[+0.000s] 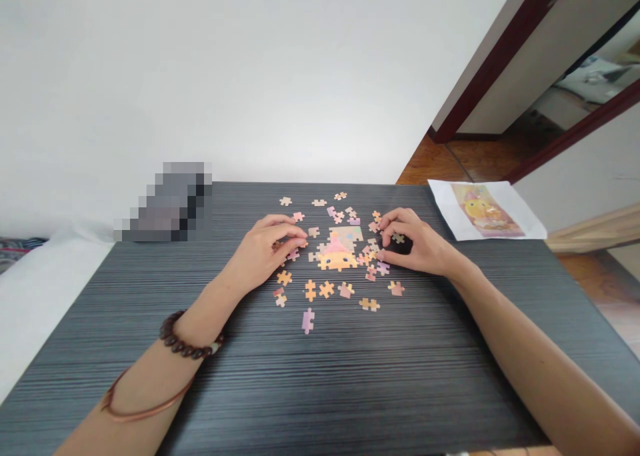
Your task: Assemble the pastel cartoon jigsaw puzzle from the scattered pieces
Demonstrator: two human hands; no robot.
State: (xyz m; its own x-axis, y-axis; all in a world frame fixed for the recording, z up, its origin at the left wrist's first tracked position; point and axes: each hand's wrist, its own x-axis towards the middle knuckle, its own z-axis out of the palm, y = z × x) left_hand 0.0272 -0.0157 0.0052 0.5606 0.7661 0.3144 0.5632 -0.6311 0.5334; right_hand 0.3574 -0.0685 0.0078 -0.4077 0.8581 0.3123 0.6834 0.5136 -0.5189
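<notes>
A partly joined jigsaw puzzle [339, 249] lies on the dark table, showing a yellow face with blue eyes and a pink top. At its left, my left hand [267, 251] has thumb and fingertips pinched together on a small orange puzzle piece [303, 244], mostly hidden by the fingers. On the other side, my right hand [417, 243] rests with fingers curved and thumb apart from the index finger. Its thumb tip touches the loose pieces [371, 248] beside the joined part. Several more loose pieces lie around, among them orange ones [327, 289] and a lilac one [308, 321] in front.
A white sheet [450, 223] with a printed yellow character lies at the table's back right corner. A blurred-out dark object [170, 203] stands at the back left. The table [320, 389] meets a white wall [280, 76] behind; a doorway opens at right.
</notes>
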